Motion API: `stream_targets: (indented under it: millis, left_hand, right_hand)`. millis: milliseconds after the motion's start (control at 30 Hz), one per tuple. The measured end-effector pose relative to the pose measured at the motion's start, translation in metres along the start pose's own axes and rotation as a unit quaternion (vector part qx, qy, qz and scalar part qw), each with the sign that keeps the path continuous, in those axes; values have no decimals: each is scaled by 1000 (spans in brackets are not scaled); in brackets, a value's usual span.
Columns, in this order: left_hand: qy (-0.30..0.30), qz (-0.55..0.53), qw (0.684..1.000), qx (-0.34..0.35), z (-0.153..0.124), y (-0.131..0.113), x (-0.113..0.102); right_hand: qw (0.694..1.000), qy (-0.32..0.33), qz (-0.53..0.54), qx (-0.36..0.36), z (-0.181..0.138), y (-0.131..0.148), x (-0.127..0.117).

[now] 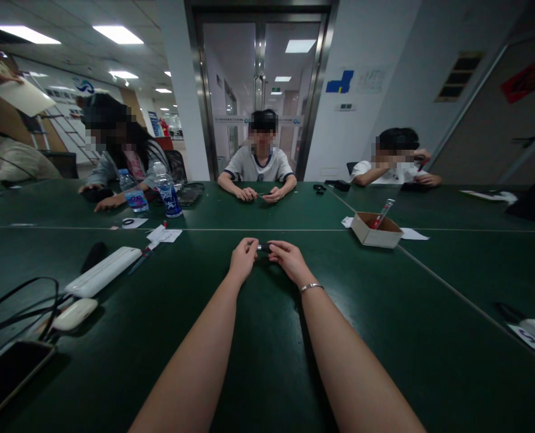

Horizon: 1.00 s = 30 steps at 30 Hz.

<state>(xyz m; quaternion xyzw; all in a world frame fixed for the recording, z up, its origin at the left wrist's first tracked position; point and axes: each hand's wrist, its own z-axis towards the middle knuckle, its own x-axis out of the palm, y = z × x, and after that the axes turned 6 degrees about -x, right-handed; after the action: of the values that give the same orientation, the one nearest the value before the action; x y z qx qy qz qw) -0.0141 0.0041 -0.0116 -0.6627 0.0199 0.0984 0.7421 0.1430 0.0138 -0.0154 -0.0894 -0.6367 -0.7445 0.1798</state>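
A small black object with a silvery end (pixel 264 247) is held level between my two hands, over the middle of the green table (pixel 267 337). It is too small for me to tell its kind. My left hand (pixel 244 258) pinches the silvery end with thumb and fingertips. The dark end is in the closed fingers of my right hand (pixel 288 260), which partly hide it. A silver bracelet (pixel 311 287) circles my right wrist. Both forearms reach forward above the tabletop.
To the right is a small cardboard box (pixel 378 240) with a clear and red tube inside. On the left lie a white power strip (pixel 105 272), cables and a phone (pixel 15 373). Two bottles (pixel 168 195) stand farther back. Several people sit across the table.
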Motion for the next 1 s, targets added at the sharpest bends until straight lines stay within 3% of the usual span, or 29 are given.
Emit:
stream_targets:
  millis: [100, 233, 467, 600, 1000]
  left_hand:
    - [-6, 22, 999, 35, -2, -3, -1]
    - [-2, 24, 1000, -10, -4, -7, -3]
    - [1, 15, 1000, -22, -1, -3, -2]
    - [-5, 29, 1000, 10, -1, -2, -1]
    - [21, -2, 999, -38, -1, -3, 0]
  right_hand:
    - [1000, 5, -5, -3, 0, 0, 0]
    - [1000, 2, -6, -1, 0, 0, 0]
    - [1000, -1, 1, -3, 0, 0, 1]
    - [1000, 4, 1, -5, 0, 0, 0]
    - [1000, 4, -8, -4, 0, 1, 1]
